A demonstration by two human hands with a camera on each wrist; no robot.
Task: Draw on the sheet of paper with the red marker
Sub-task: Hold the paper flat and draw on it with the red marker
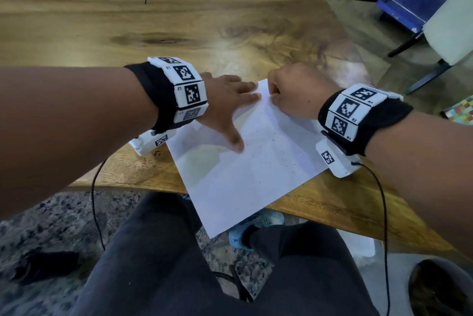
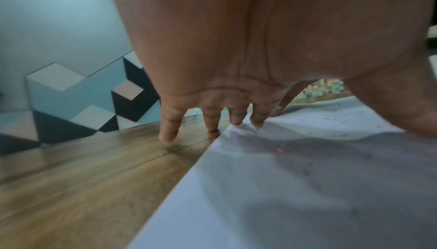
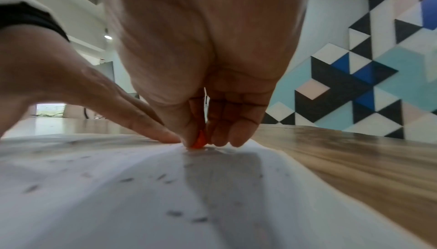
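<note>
The sheet of paper lies skewed on the wooden desk, its near corner hanging over the desk's edge and its far corner pointing away from the person; its long axis runs from that near overhanging corner up to the far corner.

The left hand lies flat with straight, spread fingers, two fingertips pressing the sheet's far left edge and the others on bare wood, so this grip holds nothing.

The right hand is curled at the far corner, its grip pinched around the red marker, of which only a small red-orange piece shows between the fingers, touching the paper. The marker's barrel is hidden, so its lean cannot be told.

The sheet carries small dark specks and a few faint reddish flecks, but no clear red line shows. Drawing therefore looks barely begun: the marker is down and the sheet is steadied, and the strokes are mostly left to do.
</note>
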